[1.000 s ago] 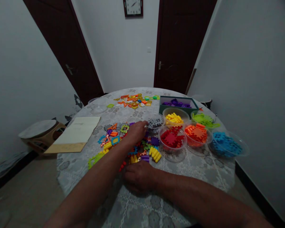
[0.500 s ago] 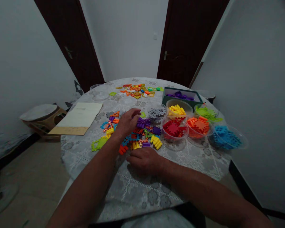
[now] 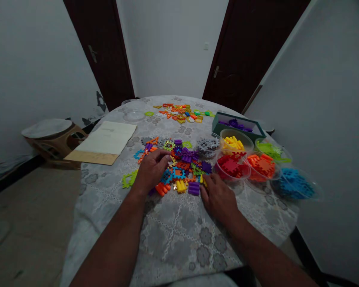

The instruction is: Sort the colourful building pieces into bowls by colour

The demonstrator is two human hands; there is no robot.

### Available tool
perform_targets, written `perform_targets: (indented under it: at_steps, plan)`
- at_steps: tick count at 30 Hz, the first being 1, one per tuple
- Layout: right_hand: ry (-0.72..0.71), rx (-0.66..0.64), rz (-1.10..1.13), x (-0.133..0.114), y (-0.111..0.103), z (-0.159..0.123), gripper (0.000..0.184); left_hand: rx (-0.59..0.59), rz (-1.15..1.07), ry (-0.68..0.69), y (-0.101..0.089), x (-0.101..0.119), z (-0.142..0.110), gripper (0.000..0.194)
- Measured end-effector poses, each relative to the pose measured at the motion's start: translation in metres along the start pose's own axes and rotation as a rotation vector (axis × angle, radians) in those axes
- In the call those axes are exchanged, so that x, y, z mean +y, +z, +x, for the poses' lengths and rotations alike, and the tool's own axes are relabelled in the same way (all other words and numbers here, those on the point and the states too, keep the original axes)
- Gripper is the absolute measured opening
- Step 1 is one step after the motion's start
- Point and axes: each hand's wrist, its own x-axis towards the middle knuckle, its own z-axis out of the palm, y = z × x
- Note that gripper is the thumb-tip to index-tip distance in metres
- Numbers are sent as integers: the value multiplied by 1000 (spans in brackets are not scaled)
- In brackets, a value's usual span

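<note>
A pile of plastic interlocking pieces (image 3: 184, 165) in many colours lies on the table. My left hand (image 3: 152, 167) is over its left side, fingers curled and thumb near the fingertips; what they hold, if anything, is hidden. At the pile's right front edge, my right hand (image 3: 220, 197) has its fingers closed on a yellow ridged block (image 3: 203, 180), partly covered by them. Between the hands lie a purple ridged block (image 3: 194, 188), another yellow block (image 3: 181, 186) and orange ones (image 3: 162, 189). A lime-green square piece (image 3: 129, 179) is left of my left wrist.
Clear bowls on the right hold yellow pieces (image 3: 232, 142), red pieces (image 3: 231, 164), orange pieces (image 3: 261, 166), green pieces (image 3: 271, 150) and blue pieces (image 3: 294, 183). Grey pieces (image 3: 208, 146) sit beside them. Behind stand a green box (image 3: 219, 128) and another pile (image 3: 179, 112). An open folder (image 3: 107, 139) lies left.
My right hand has moved right, from the pile's front to the yellow block. My left hand has drawn back slightly left, away from the purple pieces. The view has shifted a little.
</note>
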Motion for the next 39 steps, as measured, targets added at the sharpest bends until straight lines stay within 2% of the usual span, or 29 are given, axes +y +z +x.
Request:
perform_targets:
  at_steps: [5,10,14,18,21,23,26,28,30,32,34,39]
  plan:
    - [18,-4,-11,1,4,8,28,-7,81,66,-2,1,-3,23]
    - [-4,42,17,8,10,8,25,-206,94,137,-3,10,-9,24]
    - [-49,153,153,9,9,6,26,-325,132,206,-4,10,-13,25]
    - [-105,206,368,4,-17,0,24,-419,203,302,-4,5,-15,31]
    - [-56,232,432,8,-54,4,23,-344,262,328,-4,0,-12,29]
    - [-2,286,397,23,-79,17,25,-245,280,304,-6,-2,-8,26]
    - [62,363,277,64,-103,54,31,-24,277,191,-13,0,-2,25]
    - [117,338,191,96,-107,85,35,103,263,86,-18,3,1,27]
    - [204,258,103,125,-103,112,38,146,243,11,-25,5,1,31]
    - [291,205,44,147,-97,133,43,100,234,5,-35,6,-2,38]
    - [342,184,21,161,-91,145,49,-3,248,40,-50,5,-7,46]
    - [331,195,-6,182,-86,157,55,-258,338,78,-88,-10,-18,67]
